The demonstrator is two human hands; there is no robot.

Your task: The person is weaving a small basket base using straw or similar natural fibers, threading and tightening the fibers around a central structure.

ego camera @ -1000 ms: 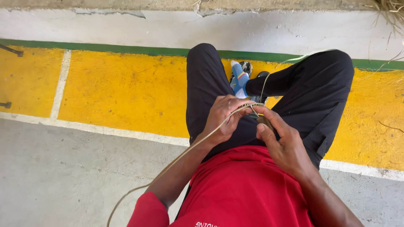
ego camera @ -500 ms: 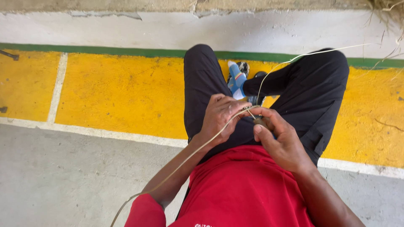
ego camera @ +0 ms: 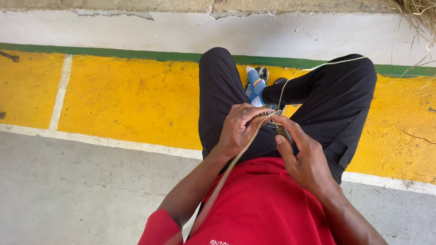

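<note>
Left hand (ego camera: 238, 129) clenched on thin tan fibre cord (ego camera: 236, 156), above black-trousered lap (ego camera: 218, 90). Cord's long axis diagonal: from lap down toward red shirt (ego camera: 259, 204), other strand up over right knee. Right hand (ego camera: 304, 156) pinches cord end beside left, dark object under fingers.

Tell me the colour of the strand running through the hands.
Pale tan, straw-like. The strand shows best in the head view, between left hand and right hand.

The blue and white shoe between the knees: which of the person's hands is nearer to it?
Left. The left hand pinches the straw strand just below the blue and white shoe; the right hand sits lower and further right, toward the lap.
</note>
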